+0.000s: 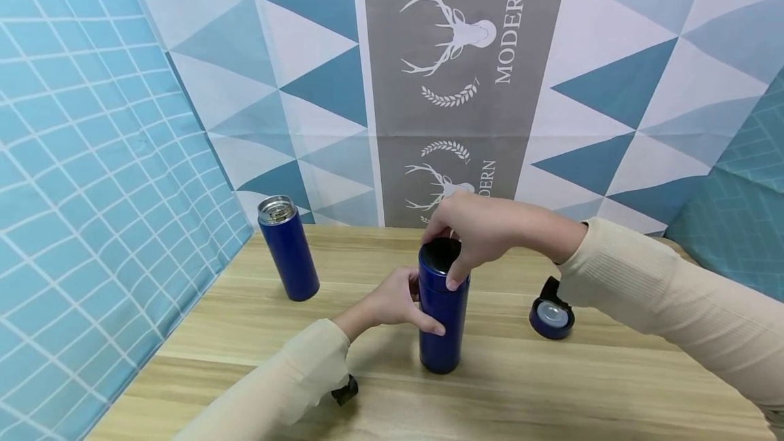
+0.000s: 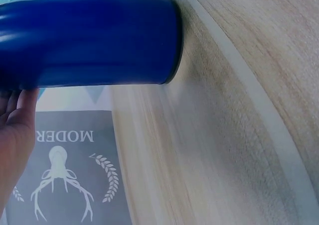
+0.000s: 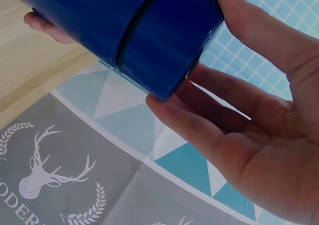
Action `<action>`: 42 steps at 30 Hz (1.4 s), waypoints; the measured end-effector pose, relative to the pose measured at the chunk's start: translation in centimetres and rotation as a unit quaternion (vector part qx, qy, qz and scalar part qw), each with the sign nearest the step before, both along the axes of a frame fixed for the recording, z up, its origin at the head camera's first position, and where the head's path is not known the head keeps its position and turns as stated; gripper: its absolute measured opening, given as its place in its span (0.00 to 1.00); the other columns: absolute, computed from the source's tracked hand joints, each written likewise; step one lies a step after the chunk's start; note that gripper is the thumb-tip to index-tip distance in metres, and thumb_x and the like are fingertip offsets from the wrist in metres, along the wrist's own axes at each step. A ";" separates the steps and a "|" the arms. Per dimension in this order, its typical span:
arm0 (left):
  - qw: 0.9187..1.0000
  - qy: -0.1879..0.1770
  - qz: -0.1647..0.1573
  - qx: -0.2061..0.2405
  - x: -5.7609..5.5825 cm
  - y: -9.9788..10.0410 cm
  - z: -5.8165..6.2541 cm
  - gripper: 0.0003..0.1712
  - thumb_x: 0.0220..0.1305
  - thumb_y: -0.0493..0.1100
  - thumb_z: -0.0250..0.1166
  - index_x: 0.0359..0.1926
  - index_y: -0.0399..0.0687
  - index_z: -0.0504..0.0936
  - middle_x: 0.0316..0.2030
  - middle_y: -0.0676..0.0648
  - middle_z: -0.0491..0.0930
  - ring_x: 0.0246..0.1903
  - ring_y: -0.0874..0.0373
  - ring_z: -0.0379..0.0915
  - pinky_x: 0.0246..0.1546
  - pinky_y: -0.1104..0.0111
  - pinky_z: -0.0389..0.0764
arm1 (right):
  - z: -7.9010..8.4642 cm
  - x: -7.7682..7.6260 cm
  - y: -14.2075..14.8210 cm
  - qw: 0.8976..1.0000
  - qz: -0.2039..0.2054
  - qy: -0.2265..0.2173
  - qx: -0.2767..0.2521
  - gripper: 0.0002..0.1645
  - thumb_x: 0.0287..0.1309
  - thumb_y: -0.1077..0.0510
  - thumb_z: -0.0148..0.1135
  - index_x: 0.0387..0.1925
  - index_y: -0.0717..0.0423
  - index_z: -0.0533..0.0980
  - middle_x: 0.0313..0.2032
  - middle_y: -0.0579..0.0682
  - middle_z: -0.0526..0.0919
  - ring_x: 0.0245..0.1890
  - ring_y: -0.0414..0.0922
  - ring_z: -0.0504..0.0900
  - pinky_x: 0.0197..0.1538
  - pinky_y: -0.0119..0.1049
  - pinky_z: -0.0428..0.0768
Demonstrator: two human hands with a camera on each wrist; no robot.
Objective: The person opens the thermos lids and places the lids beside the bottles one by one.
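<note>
A dark blue thermos bottle (image 1: pixel 442 325) with a black top stands upright on the table in front of me. My left hand (image 1: pixel 401 301) holds its body around the middle, thumb across the front. From above, my right hand (image 1: pixel 474 240) grips the cap (image 1: pixel 436 278) by its edge, thumb on the near side and fingers on the far side. The right wrist view shows the seam between cap (image 3: pixel 169 36) and body (image 3: pixel 94 16). In the left wrist view the bottle's base (image 2: pixel 172 41) is close to the tabletop.
A second blue bottle (image 1: pixel 290 257), uncapped with a steel rim, stands at the back left. Right of the hands lies a blue lid (image 1: pixel 552 315) with a black loop. A small black piece (image 1: pixel 346 390) shows beside my left sleeve. Patterned cloth (image 1: pixel 324 87) hangs behind the table.
</note>
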State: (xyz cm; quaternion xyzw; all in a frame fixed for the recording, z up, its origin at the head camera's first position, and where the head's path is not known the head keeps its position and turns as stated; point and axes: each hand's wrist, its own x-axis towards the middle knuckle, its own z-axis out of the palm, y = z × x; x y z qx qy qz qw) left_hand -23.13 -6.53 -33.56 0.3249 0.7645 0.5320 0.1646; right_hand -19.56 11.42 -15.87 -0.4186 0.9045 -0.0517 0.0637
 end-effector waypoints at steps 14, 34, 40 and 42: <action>1.000 0.005 -0.008 0.002 -0.1 -0.1 0.0 0.32 0.40 0.32 0.76 0.51 0.38 0.78 0.46 0.37 0.84 0.38 0.65 0.82 0.45 0.70 0.83 | 0.2 -0.3 0.1 0.999 0.029 -0.032 0.006 0.31 0.40 0.57 0.79 0.51 0.55 0.80 0.45 0.47 0.85 0.47 0.43 0.84 0.53 0.40 0.84; 1.000 0.010 0.004 -0.003 -0.1 -0.1 -0.1 0.31 0.38 0.33 0.77 0.49 0.38 0.79 0.45 0.37 0.84 0.37 0.66 0.81 0.44 0.71 0.83 | 0.2 -1.0 0.7 0.995 0.072 -0.071 -0.016 0.35 0.38 0.63 0.79 0.53 0.53 0.79 0.50 0.46 0.83 0.53 0.43 0.80 0.60 0.41 0.79; 1.000 0.011 0.005 0.002 0.0 0.0 -0.2 0.31 0.38 0.32 0.77 0.49 0.37 0.79 0.45 0.37 0.84 0.36 0.66 0.82 0.43 0.71 0.83 | 0.2 -1.1 0.9 0.994 0.087 -0.067 -0.001 0.36 0.40 0.63 0.78 0.56 0.51 0.77 0.52 0.46 0.82 0.55 0.44 0.80 0.61 0.43 0.79; 1.000 0.010 0.004 0.004 0.0 0.1 -0.2 0.32 0.38 0.32 0.77 0.50 0.37 0.79 0.46 0.36 0.84 0.36 0.66 0.82 0.43 0.71 0.83 | 0.2 -1.2 1.0 0.993 0.094 -0.067 0.000 0.36 0.40 0.63 0.77 0.56 0.50 0.77 0.53 0.46 0.82 0.55 0.44 0.80 0.61 0.43 0.79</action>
